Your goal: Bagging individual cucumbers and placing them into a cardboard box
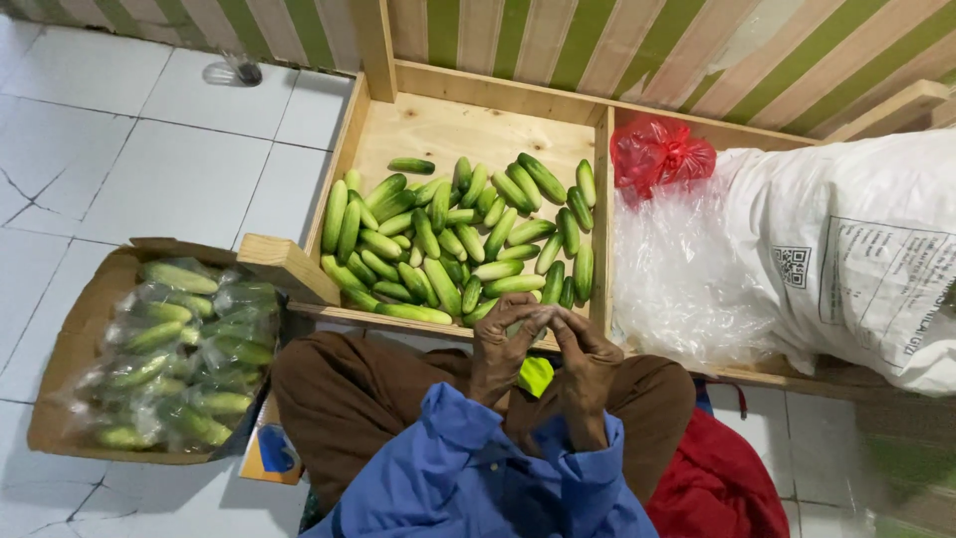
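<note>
Green cucumbers are heaped in the wooden crate, just beyond the fingers. Left hand and right hand are pressed together at the crate's near edge, fingertips meeting; whether anything is gripped cannot be told.

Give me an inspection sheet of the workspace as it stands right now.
Surface: white tiled floor, cracked in places.
Job's things: loose green cucumbers piled in a wooden crate.
Clutter: cardboard box of bagged cucumbers, red plastic bag, clear plastic, white sack.
Hands: left hand and right hand together at the crate's front edge, fingertips touching; nothing visibly held.
Cables: nothing seen.
Surroundings: green-striped wooden wall.
</note>
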